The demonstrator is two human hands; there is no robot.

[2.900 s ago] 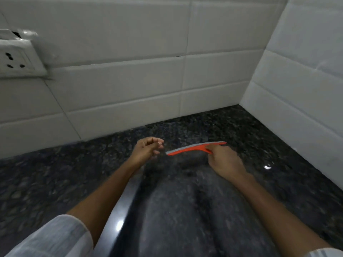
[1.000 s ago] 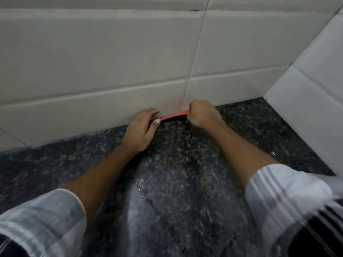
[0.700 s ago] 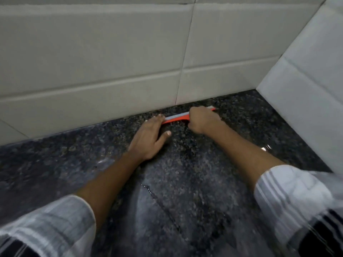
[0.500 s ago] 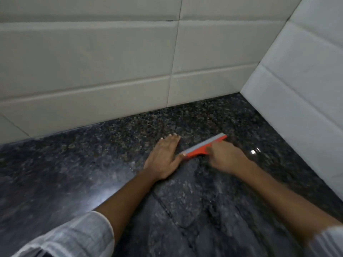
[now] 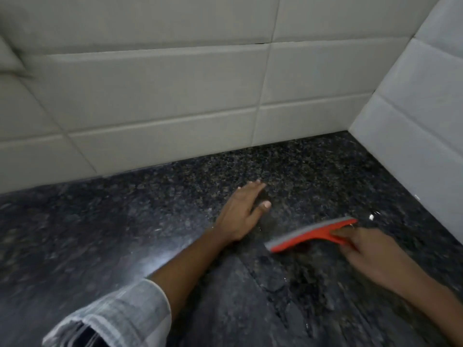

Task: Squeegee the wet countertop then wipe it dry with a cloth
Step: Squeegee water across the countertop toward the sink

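A small orange squeegee (image 5: 310, 234) with a grey rubber blade lies blade-down on the dark speckled granite countertop (image 5: 125, 221). My right hand (image 5: 368, 254) is shut on its handle at the right end. My left hand (image 5: 244, 211) rests flat on the counter with fingers spread, a short way to the left of the blade and apart from it. A wet streak and water line run toward me below the blade. No cloth is in view.
White tiled walls (image 5: 162, 96) meet the counter at the back, and the right-hand wall (image 5: 413, 121) forms a corner at the far right. A small white speck (image 5: 371, 217) lies on the counter near the right wall.
The squeegee has been pulled from the foot of the back wall toward me and to the right. My left hand has come off the blade's left end and stayed on the counter.
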